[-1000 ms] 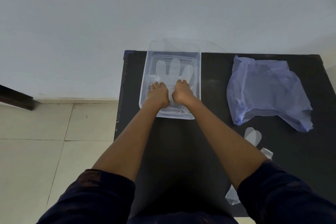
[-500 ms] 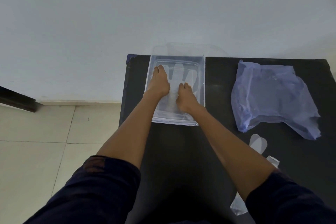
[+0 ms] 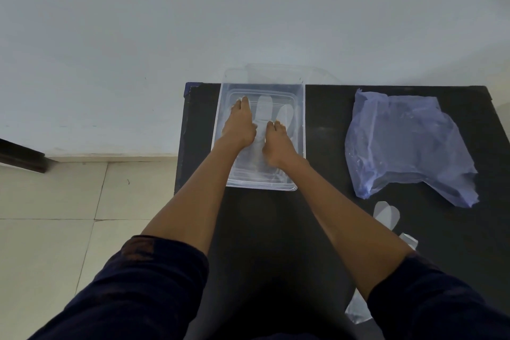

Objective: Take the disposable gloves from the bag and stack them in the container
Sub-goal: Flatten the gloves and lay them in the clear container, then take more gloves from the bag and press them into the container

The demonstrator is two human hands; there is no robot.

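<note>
A clear plastic container (image 3: 301,107) stands at the far left of the black table (image 3: 325,218). A thin see-through glove (image 3: 265,110) lies flat on its bottom, fingers pointing away from me. My left hand (image 3: 239,125) lies flat on the glove's left side, fingers stretched forward. My right hand (image 3: 277,145) presses on the glove's palm, fingers curled down. A crumpled blue bag (image 3: 405,143) rests on the right of the table. Another clear glove (image 3: 386,214) lies on the table near the bag, partly hidden by my right arm.
The container's clear lid (image 3: 278,72) leans against the pale wall behind it. The table's left edge drops to a tiled floor (image 3: 69,215). A dark object (image 3: 19,157) sits at the wall's foot on the far left.
My left hand slid forward along the glove from the near end of the container to the far end. My right hand stayed on the palm area.
</note>
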